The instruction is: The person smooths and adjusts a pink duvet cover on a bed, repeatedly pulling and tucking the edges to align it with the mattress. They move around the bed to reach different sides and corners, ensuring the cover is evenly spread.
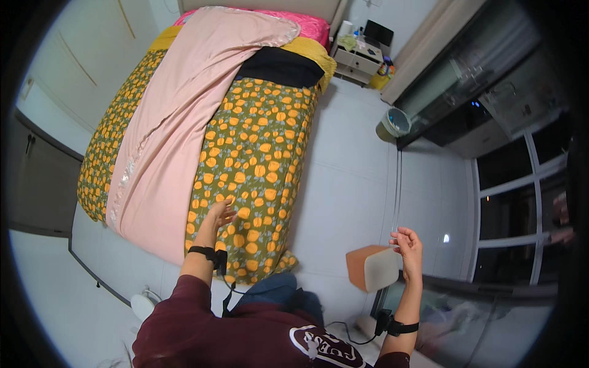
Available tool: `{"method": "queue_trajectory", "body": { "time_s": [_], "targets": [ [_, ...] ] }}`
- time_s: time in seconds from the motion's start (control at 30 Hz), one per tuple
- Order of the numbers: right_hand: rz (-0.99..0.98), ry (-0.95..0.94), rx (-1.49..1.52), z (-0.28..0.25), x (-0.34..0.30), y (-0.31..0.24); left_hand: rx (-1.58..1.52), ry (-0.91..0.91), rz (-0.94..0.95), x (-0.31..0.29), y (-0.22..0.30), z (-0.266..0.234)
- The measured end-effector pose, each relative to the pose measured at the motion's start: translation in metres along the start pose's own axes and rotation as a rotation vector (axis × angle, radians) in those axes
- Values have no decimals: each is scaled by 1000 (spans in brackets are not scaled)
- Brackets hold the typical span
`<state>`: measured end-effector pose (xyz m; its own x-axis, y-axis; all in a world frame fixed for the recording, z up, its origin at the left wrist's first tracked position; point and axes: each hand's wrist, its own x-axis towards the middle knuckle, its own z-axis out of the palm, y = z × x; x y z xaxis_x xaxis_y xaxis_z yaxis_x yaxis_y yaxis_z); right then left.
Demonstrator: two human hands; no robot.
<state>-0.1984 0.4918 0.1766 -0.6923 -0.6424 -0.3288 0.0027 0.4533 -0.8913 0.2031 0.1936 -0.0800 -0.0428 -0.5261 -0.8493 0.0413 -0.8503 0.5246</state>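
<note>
My left hand [222, 214] hovers over the near part of the bed, fingers apart and slightly bent, with nothing in it. Below it spreads a green quilt [264, 147] patterned with orange fruit shapes. A pale pink blanket [178, 135] lies lengthwise across the quilt, partly rumpled, its near end hanging at the foot. My right hand [408, 246] is off to the right, loosely curved and holding nothing I can see. Next to it is a boxy orange-brown stool or box [364, 270] with a whitish face; whether my fingers touch it I cannot tell.
A folded black cloth [282, 66] lies near the bed's head, beside pink bedding [316, 27]. A nightstand [359, 63] stands at the far right of the bed. A waste bin [385, 130] is near the sliding glass door [457, 92]. A small white stool-like thing [144, 305] sits at lower left.
</note>
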Motion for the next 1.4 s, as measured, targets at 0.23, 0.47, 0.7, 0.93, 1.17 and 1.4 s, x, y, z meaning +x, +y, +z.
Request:
{"method": "queue_trajectory", "body": {
  "time_s": [0.23,0.47,0.7,0.93,1.17,1.4],
  "targets": [
    [75,-218,29,-23,191,-49,-216,-107,84,43,89,98],
    [13,-254,44,-56,460,-127,-442,-81,108,81,175,216],
    [-115,-419,46,42,667,-242,-512,29,173,84,241,262],
    [-126,-666,104,144,802,-313,-708,90,134,142,297,308],
    [-65,-637,-57,207,946,-385,-801,103,131,248,427,413],
    [68,-760,-33,334,1075,-416,-828,120,132,297,505,465]
  ]
}}
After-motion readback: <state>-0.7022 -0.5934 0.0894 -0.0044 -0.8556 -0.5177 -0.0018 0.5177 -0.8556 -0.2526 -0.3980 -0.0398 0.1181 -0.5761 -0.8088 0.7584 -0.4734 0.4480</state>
